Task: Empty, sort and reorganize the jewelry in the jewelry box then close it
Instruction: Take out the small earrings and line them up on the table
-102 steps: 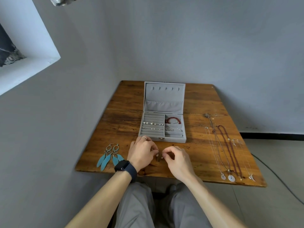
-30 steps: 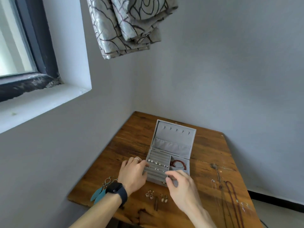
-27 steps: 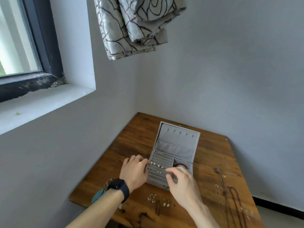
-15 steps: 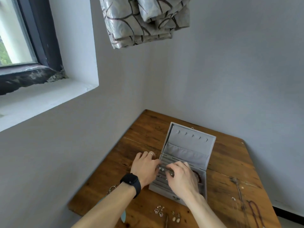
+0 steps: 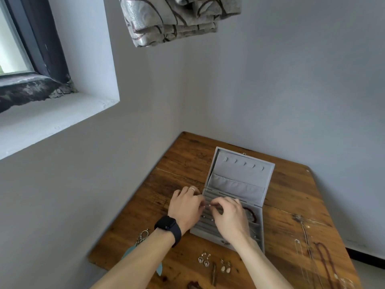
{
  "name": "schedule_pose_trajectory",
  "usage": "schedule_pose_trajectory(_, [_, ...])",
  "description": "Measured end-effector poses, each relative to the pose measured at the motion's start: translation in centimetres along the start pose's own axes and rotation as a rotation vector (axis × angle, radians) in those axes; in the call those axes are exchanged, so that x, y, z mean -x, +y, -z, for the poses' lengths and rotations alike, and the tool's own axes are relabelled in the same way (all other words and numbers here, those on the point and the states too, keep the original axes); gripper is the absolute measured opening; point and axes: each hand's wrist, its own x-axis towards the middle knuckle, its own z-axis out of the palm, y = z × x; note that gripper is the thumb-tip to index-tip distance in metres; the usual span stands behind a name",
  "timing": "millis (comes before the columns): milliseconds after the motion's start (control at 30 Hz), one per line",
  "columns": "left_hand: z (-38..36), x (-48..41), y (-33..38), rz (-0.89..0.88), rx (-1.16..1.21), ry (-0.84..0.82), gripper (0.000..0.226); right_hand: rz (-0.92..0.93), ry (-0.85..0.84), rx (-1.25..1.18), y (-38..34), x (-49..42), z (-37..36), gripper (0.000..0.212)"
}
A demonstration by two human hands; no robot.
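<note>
A grey jewelry box stands open on the wooden table, lid upright. My left hand, with a ring and a black watch, rests on the box's left edge, fingertips over the ring rolls. My right hand hovers over the same rolls, thumb and finger pinched on a small earring. A red bead bracelet lies in the right compartment. Small earrings and a second pair lie on the table in front of the box. Feather earrings lie at the left, partly under my forearm.
Several necklaces are laid out along the table's right side. A small brown stick-shaped piece lies near the front edge. Grey walls close in at the left and back; a curtain hangs overhead beside a window.
My hands left the earrings set down at the front edge and moved up onto the box. My right hand went from the front of the ring rolls toward their back rows. The camera tilted upward.
</note>
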Motion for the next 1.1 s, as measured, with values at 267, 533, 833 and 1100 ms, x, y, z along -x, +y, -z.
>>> schedule_pose_trajectory(267, [1.8,4.6,1.7,0.082,0.214,0.053,0.016,-0.163,0.13,-0.36,0.8,8.0,4.5,0.01])
schedule_pose_trajectory(533, [1.0,11.0,6.2,0.066,0.376,0.005,0.013,-0.305,0.151,-0.455,2.6,16.9,4.9,0.015])
schedule_pose_trajectory(833, [-0.7,13.0,10.1,0.035,0.234,-0.051,0.024,-0.363,0.168,-0.307,4.1,20.2,3.8,0.011])
schedule_pose_trajectory(1100, [-1.9,11.8,11.4,0.042,0.095,-0.059,0.024,-0.352,0.183,-0.123,5.6,19.4,3.3,0.009])
